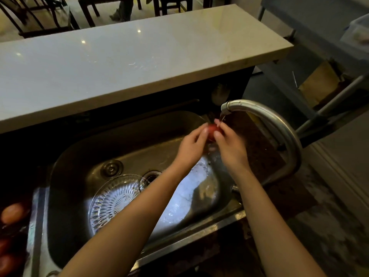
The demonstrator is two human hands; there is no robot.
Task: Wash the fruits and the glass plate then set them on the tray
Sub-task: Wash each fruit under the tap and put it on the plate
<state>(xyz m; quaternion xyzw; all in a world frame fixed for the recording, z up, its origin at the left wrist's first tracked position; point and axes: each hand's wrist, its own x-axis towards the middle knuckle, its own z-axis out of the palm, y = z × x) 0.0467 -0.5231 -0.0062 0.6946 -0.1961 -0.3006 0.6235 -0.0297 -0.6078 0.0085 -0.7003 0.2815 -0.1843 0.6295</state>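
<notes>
A small red fruit (212, 130) is held between my left hand (192, 145) and my right hand (229, 142) right under the faucet spout (226, 107), where water runs onto it. Both hands wrap around it, so most of it is hidden. A cut-glass plate (113, 196) lies in the steel sink (83, 148), near the drain and partly under my left forearm. At the far left edge, an orange fruit (13, 212) and darker red fruits (8, 260) rest on a dark surface; I cannot tell whether that is the tray.
The curved metal faucet (287, 136) arches over the sink's right side. A raised pale counter (129, 58) runs behind the sink. A round stopper (111, 168) sits by the drain (152, 175). Chairs stand beyond the counter, and a metal rack is at the right.
</notes>
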